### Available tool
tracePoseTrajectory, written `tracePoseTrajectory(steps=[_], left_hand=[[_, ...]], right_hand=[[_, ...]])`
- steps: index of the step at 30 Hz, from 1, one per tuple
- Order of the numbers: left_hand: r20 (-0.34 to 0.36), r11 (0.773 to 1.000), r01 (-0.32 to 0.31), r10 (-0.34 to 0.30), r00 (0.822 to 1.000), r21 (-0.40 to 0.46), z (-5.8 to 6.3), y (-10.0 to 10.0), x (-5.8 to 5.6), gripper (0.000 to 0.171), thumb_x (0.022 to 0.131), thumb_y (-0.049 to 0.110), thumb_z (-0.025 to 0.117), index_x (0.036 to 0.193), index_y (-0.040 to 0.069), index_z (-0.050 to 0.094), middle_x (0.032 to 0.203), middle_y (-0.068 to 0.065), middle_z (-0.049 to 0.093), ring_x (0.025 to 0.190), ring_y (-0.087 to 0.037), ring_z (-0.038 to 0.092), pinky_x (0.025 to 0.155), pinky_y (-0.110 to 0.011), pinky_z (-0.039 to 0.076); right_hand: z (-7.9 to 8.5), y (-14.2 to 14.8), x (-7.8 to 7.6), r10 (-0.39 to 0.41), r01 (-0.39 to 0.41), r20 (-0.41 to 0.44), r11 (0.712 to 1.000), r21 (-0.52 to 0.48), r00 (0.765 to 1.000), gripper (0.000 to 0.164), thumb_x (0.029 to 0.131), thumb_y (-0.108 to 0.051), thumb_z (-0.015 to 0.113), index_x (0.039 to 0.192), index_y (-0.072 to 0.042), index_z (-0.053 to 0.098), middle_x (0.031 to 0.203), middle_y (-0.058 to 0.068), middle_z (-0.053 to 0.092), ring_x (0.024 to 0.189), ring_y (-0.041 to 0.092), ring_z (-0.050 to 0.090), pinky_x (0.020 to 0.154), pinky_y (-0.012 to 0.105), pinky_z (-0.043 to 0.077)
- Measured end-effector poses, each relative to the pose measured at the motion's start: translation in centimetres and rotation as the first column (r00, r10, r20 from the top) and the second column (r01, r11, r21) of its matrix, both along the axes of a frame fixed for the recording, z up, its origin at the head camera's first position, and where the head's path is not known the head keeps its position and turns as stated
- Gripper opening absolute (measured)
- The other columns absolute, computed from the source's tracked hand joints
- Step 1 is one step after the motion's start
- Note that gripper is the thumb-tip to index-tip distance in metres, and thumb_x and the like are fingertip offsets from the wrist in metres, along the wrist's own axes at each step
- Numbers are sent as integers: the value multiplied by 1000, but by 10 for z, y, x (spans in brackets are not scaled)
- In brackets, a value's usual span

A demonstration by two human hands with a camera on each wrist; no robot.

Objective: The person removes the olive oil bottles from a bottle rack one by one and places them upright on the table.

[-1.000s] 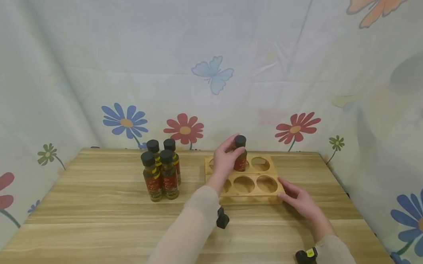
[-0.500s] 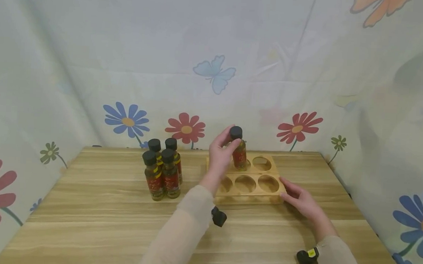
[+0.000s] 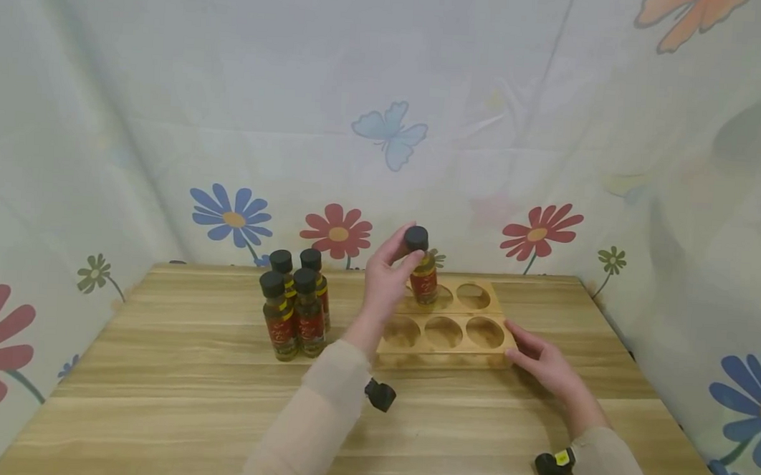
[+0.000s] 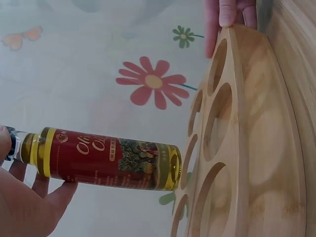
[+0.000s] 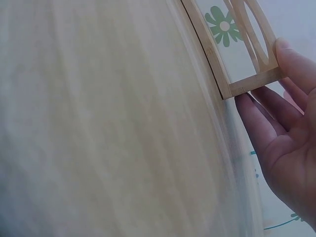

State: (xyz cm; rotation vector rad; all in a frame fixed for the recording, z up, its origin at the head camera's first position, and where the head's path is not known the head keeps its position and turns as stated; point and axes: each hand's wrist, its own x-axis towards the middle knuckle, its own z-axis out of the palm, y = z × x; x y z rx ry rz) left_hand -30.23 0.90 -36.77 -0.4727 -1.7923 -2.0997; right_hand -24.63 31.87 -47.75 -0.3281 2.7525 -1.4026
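Note:
By its neck and black cap, my left hand (image 3: 385, 281) holds an olive oil bottle (image 3: 425, 281) with a red label. The bottle is upright in the head view, over the back row of the wooden rack (image 3: 442, 357). In the left wrist view, the bottle's base (image 4: 174, 167) is just apart from the rack's round holes. My right hand (image 3: 545, 361) grips the rack's right end; the right wrist view shows the thumb (image 5: 294, 61) at its upper edge and fingers against the end panel (image 5: 252, 84). The rack has two rows of round holes with no bottle in those visible.
Several matching bottles (image 3: 311, 327) with black caps stand close together on the wood-grain table (image 3: 185, 399), left of the rack. A flower-printed cloth (image 3: 283, 118) hangs behind the table. Black wrist cameras (image 3: 381, 395) sit by both sleeves.
My left hand has lifted the bottle up from the rack's back-row middle and shifted it left. My right hand stays at the rack's right end.

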Motion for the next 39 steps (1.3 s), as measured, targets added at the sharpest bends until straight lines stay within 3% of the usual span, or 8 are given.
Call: tracePoseTrajectory(steps=[6,13,15,20,24,28,32,39], left_hand=[[5,1000,5,-5,1000,-24,4,-9,8,46,93,6,69,137,13,61,116,-11,70,112,-21,62,99,-41,47],[22,997,37,-36,999,-67,10,-20,18,46,93,5,69,137,13,61,121,-11,68,113,-23,62,99,-43,48],[27,995,53,-50,998,-88,12,-24,21,46,93,5,69,138,13,61,122,-11,68,113,-25,62,100,-45,47],[50,983,78,-70,996,-168,16,-34,28,47,94,8,68,139,16,59,124,-9,68,114,-26,61,103,-53,41],[70,973,99,-86,994,-207,17,-42,35,46,95,11,67,140,18,59,126,-5,67,114,-25,60,102,-54,41],[58,969,116,-106,993,-217,17,-49,41,46,96,11,66,140,16,58,129,-6,65,116,-25,59,101,-52,43],[42,966,109,-102,994,-234,18,-56,47,47,95,12,67,141,18,58,128,-7,65,118,-24,58,103,-53,40],[82,960,82,-62,995,-266,17,-74,56,47,95,17,68,140,26,59,125,-2,67,119,-21,57,105,-55,37]], right_hand=[[0,0,0,2,-2,-2,1000,5,1000,64,99,-32,63,152,-6,38,156,16,34,141,37,34,111,50,27],[-1,1,1,6,-6,2,1000,-2,1000,64,99,-32,62,152,-6,39,156,16,34,141,36,33,106,18,30],[-1,1,1,3,-3,4,1000,-1,1000,64,99,-33,62,152,-6,39,156,15,34,142,36,32,108,22,31],[0,0,1,-1,1,10,1000,-4,1000,64,99,-33,62,152,-6,38,156,16,34,142,37,32,111,47,27],[-1,0,0,-1,1,11,1000,-13,1000,64,99,-32,63,152,-6,38,156,16,34,142,37,32,111,51,26],[-3,2,0,-5,5,4,1000,-13,1000,64,98,-32,63,152,-7,39,155,15,36,140,36,35,109,31,33],[-4,3,0,-2,2,-4,1000,-25,1000,63,98,-31,64,151,-7,40,154,16,37,139,35,37,97,9,31],[-4,2,-1,5,-5,-9,1000,-29,1000,64,98,-31,64,151,-5,39,155,16,36,141,36,34,95,4,27]])
